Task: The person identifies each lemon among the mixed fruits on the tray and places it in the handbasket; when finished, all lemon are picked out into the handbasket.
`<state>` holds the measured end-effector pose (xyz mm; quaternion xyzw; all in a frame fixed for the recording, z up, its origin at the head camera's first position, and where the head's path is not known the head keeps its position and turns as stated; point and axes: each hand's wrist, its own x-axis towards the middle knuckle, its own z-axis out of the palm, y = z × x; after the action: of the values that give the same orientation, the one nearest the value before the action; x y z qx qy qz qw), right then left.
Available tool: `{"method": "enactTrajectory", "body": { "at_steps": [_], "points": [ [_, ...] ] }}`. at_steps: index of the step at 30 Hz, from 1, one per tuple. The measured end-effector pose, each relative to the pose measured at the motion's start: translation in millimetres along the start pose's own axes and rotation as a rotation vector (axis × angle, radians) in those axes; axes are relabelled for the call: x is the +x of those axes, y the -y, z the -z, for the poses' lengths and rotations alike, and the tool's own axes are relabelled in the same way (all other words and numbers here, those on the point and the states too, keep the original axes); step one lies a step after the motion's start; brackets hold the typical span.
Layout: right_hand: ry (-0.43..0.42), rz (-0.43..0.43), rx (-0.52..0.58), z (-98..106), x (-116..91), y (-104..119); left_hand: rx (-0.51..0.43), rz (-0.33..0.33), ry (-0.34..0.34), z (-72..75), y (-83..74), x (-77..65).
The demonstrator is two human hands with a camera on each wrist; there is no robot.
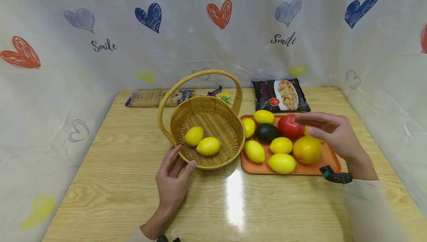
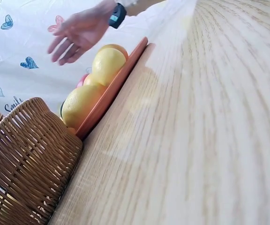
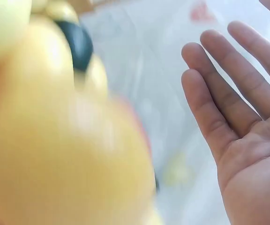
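Observation:
A round wicker basket (image 1: 207,166) with a tall handle stands mid-table, holding two lemons (image 1: 208,146). My left hand (image 1: 171,182) is at its front left rim, index fingertip and thumb touching the edge from outside. Right of the basket lies an orange tray (image 1: 247,166) with several lemons (image 1: 281,163), a dark avocado (image 1: 267,132), a red round fruit (image 1: 289,126) and an orange (image 1: 307,150). Over the tray's right end hovers my right hand (image 1: 337,132), fingers extended and holding nothing. The right wrist view shows its palm (image 3: 261,159) beside blurred yellow fruit.
Behind the basket lie a long packet (image 1: 150,98) and some small wrapped candies (image 1: 221,94). A black noodle packet (image 1: 281,95) rests at the back, behind the tray. A white sheet with printed hearts (image 1: 220,14) encloses the wooden table (image 1: 110,175).

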<state>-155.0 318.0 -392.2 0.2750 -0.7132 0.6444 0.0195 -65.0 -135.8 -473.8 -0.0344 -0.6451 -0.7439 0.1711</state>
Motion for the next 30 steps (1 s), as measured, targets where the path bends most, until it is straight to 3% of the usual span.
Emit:
{"method": "enactTrajectory", "body": {
  "at_steps": [5,8,11,14,19,25,30],
  "points": [
    [-0.191,-0.058,-0.052,34,-30,-12,0.010,-0.003,0.009,-0.1,0.9,-0.2],
    [-0.247,-0.120,-0.090,45,-37,-17,0.018,-0.008,0.006,0.4,1.4,0.2],
    [-0.227,-0.207,-0.225,52,-41,-25,0.018,-0.013,0.009,0.7,1.3,0.7],
    [-0.151,-0.271,-0.399,56,-45,-33,0.015,-0.012,0.015,1.1,1.6,0.6],
    [-0.082,-0.281,-0.553,58,-47,-45,0.017,-0.007,0.013,1.9,0.7,0.7],
    [-0.160,-0.305,-0.674,58,-45,-49,0.012,-0.006,0.003,1.9,-0.4,1.0],
    [-0.255,-0.234,-0.592,53,-40,-32,0.009,-0.007,0.010,1.3,0.4,1.1]
  ]
}}
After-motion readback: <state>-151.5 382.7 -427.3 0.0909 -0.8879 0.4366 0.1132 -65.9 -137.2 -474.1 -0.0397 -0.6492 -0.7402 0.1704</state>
